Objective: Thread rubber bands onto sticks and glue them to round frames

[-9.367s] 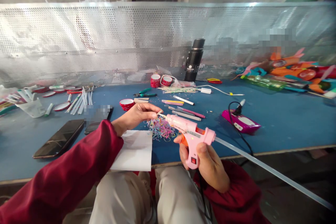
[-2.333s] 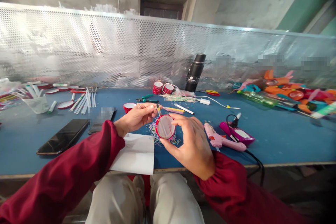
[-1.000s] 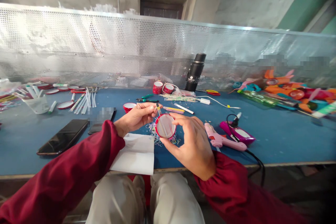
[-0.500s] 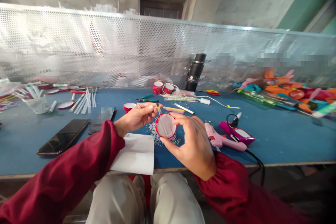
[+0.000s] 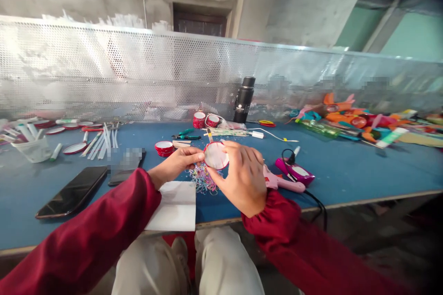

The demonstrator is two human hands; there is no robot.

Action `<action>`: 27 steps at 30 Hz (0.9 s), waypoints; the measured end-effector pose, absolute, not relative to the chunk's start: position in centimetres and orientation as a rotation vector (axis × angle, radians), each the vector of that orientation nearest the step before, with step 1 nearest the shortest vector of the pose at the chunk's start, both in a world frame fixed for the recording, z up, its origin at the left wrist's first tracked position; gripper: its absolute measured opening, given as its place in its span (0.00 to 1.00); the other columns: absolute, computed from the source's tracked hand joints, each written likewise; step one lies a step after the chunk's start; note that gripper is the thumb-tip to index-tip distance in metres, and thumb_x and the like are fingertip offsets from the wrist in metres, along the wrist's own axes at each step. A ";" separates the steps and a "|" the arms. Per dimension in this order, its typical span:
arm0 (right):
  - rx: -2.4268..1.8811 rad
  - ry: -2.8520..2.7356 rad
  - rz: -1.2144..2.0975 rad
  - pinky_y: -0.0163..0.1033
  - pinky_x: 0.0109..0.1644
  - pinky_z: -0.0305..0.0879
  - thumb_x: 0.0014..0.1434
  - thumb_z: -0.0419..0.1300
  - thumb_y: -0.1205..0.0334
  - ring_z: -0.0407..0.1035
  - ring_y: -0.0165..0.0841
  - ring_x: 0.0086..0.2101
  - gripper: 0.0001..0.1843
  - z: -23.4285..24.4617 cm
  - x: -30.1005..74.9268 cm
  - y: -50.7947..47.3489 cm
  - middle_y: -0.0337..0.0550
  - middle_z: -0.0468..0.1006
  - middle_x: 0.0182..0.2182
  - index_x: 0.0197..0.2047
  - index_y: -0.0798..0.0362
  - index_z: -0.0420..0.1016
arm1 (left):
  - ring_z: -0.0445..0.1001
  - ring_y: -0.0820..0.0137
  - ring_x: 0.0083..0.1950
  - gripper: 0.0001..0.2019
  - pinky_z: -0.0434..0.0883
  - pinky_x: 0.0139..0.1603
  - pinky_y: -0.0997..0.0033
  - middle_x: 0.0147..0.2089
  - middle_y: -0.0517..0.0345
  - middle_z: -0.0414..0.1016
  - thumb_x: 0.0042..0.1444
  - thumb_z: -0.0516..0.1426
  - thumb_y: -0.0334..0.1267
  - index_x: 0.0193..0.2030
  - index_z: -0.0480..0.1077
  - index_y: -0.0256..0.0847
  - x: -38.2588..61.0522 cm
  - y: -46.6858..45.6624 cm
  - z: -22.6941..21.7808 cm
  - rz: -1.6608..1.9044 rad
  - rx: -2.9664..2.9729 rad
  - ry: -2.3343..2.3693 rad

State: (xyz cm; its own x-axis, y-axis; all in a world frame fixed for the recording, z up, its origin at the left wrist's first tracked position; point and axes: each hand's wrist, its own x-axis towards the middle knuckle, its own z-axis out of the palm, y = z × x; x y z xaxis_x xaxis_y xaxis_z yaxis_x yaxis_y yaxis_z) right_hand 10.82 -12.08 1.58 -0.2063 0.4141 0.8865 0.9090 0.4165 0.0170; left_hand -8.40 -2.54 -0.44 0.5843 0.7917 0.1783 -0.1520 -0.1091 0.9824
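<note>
Both my hands meet over the front middle of the blue table (image 5: 346, 170). My right hand (image 5: 242, 177) is closed round a small red-rimmed round drum piece (image 5: 216, 156) with a pale face, thumb under it and fingers over its top. My left hand (image 5: 178, 165) pinches the drum's left edge with its fingertips; a thin stick (image 5: 209, 135) rises just behind the drum. Under the hands lies a heap of coloured rubber bands (image 5: 201, 180). A pink glue gun (image 5: 280, 181) lies on the table just right of my right hand.
A white paper sheet (image 5: 175, 206) lies at the front edge. Two dark phones (image 5: 71, 192) sit at left, with sticks and red lids (image 5: 74, 148) behind. A black flask (image 5: 243, 99), green pliers (image 5: 187, 135), a magenta device (image 5: 295, 171) and colourful toys (image 5: 349, 120) stand further back before a perforated metal screen.
My view has swung a little right and up. Both hands lifted the drum slightly higher and further from me. My left fingers have moved from the stick to the drum's edge.
</note>
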 end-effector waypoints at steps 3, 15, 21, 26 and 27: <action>-1.166 -1.803 -0.749 0.58 0.51 0.65 0.60 0.64 0.56 0.72 0.51 0.47 0.18 1.7 10.5 -11.9 0.53 0.78 0.49 0.51 0.47 0.65 | 0.62 0.76 0.30 0.19 0.57 0.31 0.74 0.30 0.59 0.68 0.48 0.69 0.51 0.36 0.78 0.35 -8.2 -2.8 -0.2 0.894 1.522 0.572; -1.160 -1.790 -0.585 0.54 0.54 0.65 0.54 0.70 0.52 0.73 0.48 0.48 0.27 1.3 11.0 -10.1 0.55 0.78 0.48 0.53 0.53 0.68 | 0.56 0.78 0.26 0.20 0.53 0.28 0.74 0.25 0.62 0.63 0.45 0.70 0.53 0.28 0.75 0.35 -8.2 -2.6 0.0 0.982 1.534 0.703; -1.226 -1.730 -0.175 0.43 0.42 0.71 0.63 0.61 0.53 0.77 0.38 0.36 0.14 1.4 13.5 -8.8 0.47 0.83 0.39 0.48 0.52 0.74 | 0.57 0.77 0.27 0.20 0.53 0.29 0.73 0.26 0.62 0.63 0.46 0.69 0.53 0.27 0.73 0.35 -8.5 -2.3 0.0 0.960 1.537 0.742; -1.365 -1.807 0.164 0.36 0.30 0.65 0.64 0.57 0.54 0.75 0.34 0.28 0.13 1.4 13.5 -8.5 0.43 0.82 0.29 0.34 0.51 0.78 | 0.56 0.77 0.27 0.21 0.53 0.30 0.72 0.26 0.63 0.62 0.47 0.68 0.54 0.28 0.72 0.35 -8.6 -2.3 0.1 0.936 1.604 0.743; -1.365 -1.807 0.217 0.36 0.29 0.64 0.64 0.57 0.53 0.74 0.34 0.26 0.14 1.3 13.5 -8.4 0.43 0.82 0.28 0.33 0.51 0.78 | 0.56 0.77 0.27 0.21 0.53 0.30 0.72 0.26 0.63 0.62 0.47 0.68 0.54 0.27 0.72 0.35 -8.6 -2.3 0.1 0.934 1.617 0.742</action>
